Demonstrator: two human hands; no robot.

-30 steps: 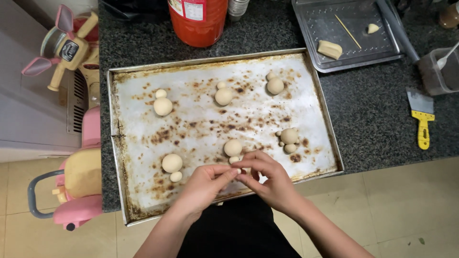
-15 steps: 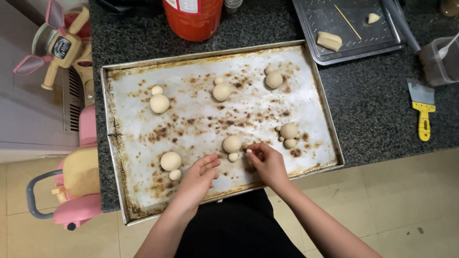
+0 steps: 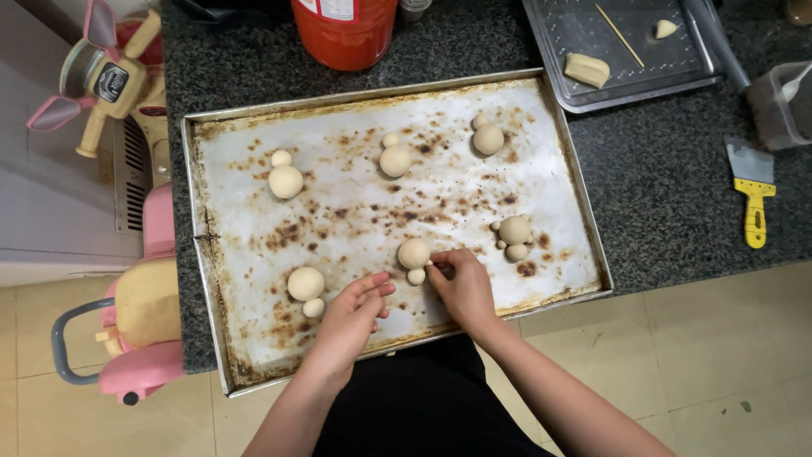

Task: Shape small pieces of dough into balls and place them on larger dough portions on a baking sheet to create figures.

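Pinching with fingertips pressed together: right hand [image 3: 461,283], grip closed at the lower right side of the dough figure [image 3: 414,257], fingertips touching or just beside its small lower ball; whether a tiny bit of dough sits between the fingers, impossible to tell. Loosely spread, holding nothing: left hand [image 3: 353,315], palm down on the baking tray [image 3: 237,254], just below and left of that same dough figure, fingertips near but apart from it.

Dough figure itself: a larger ball with a smaller ball touching beneath, resting on the tray's stained metal, toward the near edge and slightly right of the tray's middle. Just right of it, another figure [image 3: 513,234] with several small balls attached. Left of it, near the left hand, a two-ball figure [image 3: 306,288]. Farther across the tray, three more two-ball figures [image 3: 285,178] [image 3: 394,157] [image 3: 486,137] in a row.

Beyond the tray on the dark speckled worktop [image 3: 668,195]: a red cylinder [image 3: 344,32] behind the far edge, a smaller tray [image 3: 622,51] to the far right with dough pieces and a thin stick, and a yellow-handled scraper [image 3: 751,199] well right of the baking tray.
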